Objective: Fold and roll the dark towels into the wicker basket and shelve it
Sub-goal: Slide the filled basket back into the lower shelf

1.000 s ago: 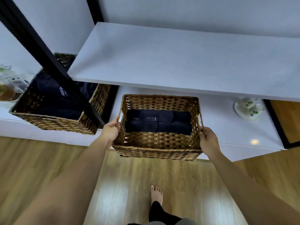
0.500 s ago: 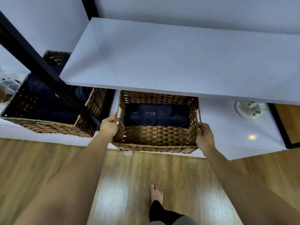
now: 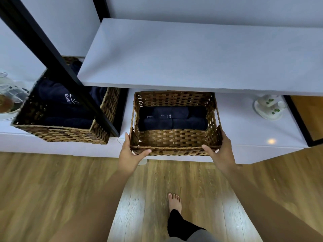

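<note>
The wicker basket [image 3: 174,138] sits on the low white shelf [image 3: 244,126], its back half under the upper white board [image 3: 192,55]. Several rolled dark towels [image 3: 173,119] lie side by side inside it. My left hand [image 3: 130,153] rests on the basket's front left corner, thumb along the front face and fingers up the left side. My right hand [image 3: 221,151] touches the front right corner the same way. The fingers of both hands look straight.
A second wicker basket [image 3: 61,133] with dark towels stands to the left, behind a slanting black post [image 3: 70,72]. A white ceramic piece with green leaves [image 3: 270,108] sits on the shelf at right. Glassware [image 3: 10,95] is at far left. My bare foot [image 3: 174,201] is on the wood floor.
The basket has gone from being carried at its sides to resting on the low shelf. Both hands have slid from the side walls to the front corners.
</note>
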